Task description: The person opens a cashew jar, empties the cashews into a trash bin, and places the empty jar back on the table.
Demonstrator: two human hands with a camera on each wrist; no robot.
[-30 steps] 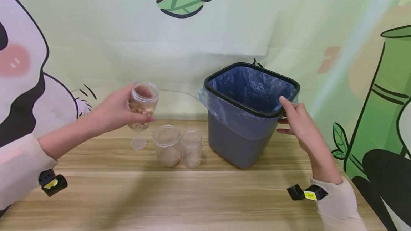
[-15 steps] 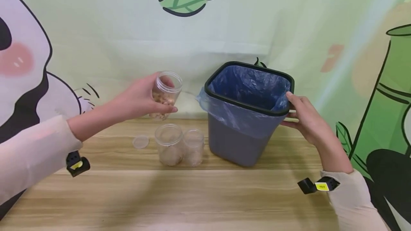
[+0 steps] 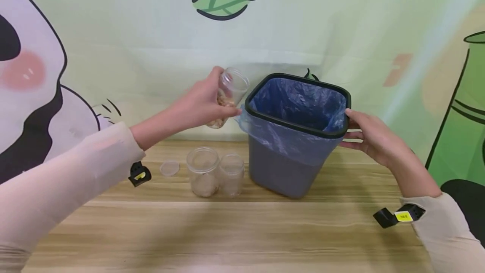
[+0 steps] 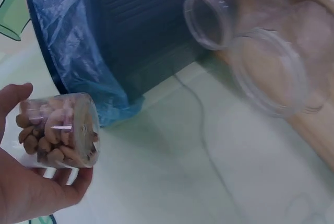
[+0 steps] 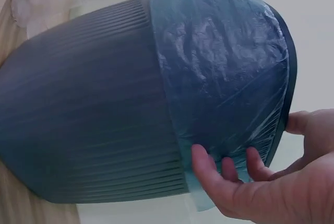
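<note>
- The left hand [image 3: 202,106] grips a clear jar of nuts [image 3: 227,96], fingers and thumb curled round its body. The jar is tilted, mouth toward the near-left rim of the bin [image 3: 295,138], just beside the blue liner [image 3: 299,104] and above the surface [image 3: 227,231].
- The right hand [image 3: 373,138] holds the bin at its right rim, thumb on the black rim and fingers spread against the liner on the outer wall; the right wrist view shows the fingertips [image 5: 201,161] pressing the liner there.
- The bin stands toward the back edge of the surface, right of centre. Two clear jars [image 3: 216,172] stand just left of it, touching each other, with a small round lid [image 3: 169,167] lying further left.
- To do this well, I judge the jar's mouth should be carried over the rim and above the liner before it tips further, or nuts could fall between jar and bin. The right hand should keep the bin steady so a knock from the jar does not shift it.
- Against the pictures from a second ago, the left hand has carried the jar from above the lid rightward and upward to the bin's rim, and tilted it more. The right hand has stayed at the right rim.
</note>
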